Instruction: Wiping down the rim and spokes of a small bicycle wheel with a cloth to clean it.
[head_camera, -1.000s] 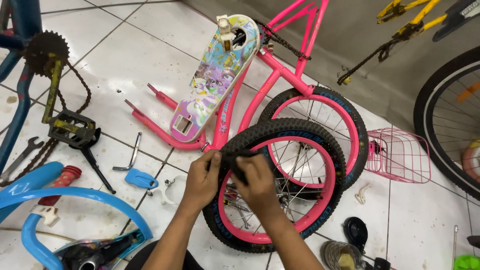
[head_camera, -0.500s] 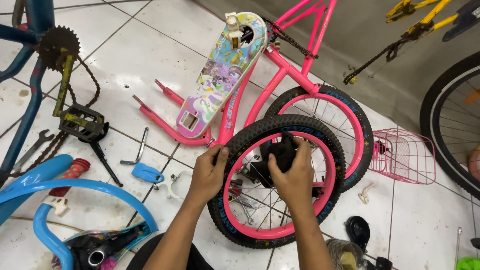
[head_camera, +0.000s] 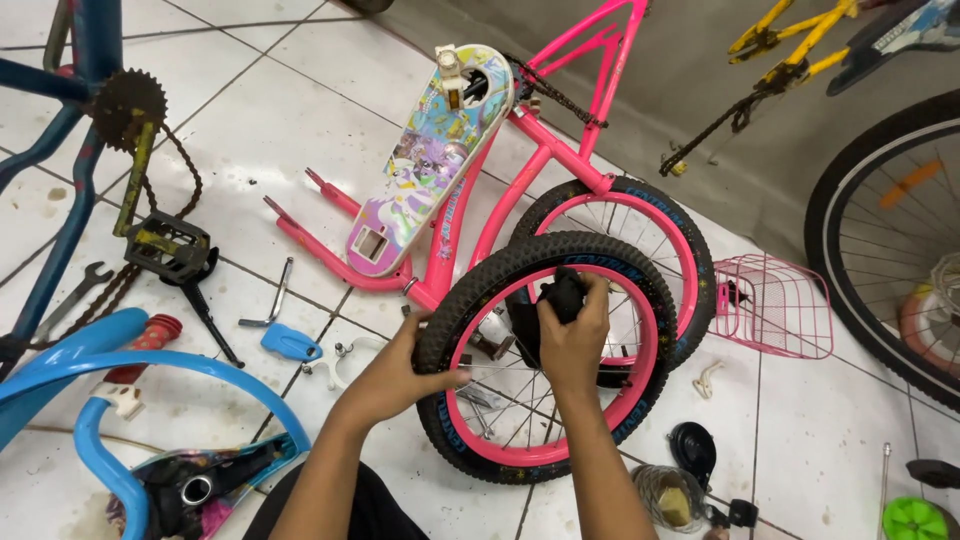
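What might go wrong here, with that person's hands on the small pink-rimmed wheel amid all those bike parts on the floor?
The right hand pushes a black rubber piece in among the spokes; fingers might get pinched there. The left hand alone steadies the tyre, so the wheel could tip onto the pink frame. Small loose tools lie close by on the tiles and might get knocked or lost.

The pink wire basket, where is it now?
In the head view, the pink wire basket lies on the tiled floor at the right, beside the rear pink-rimmed wheel.
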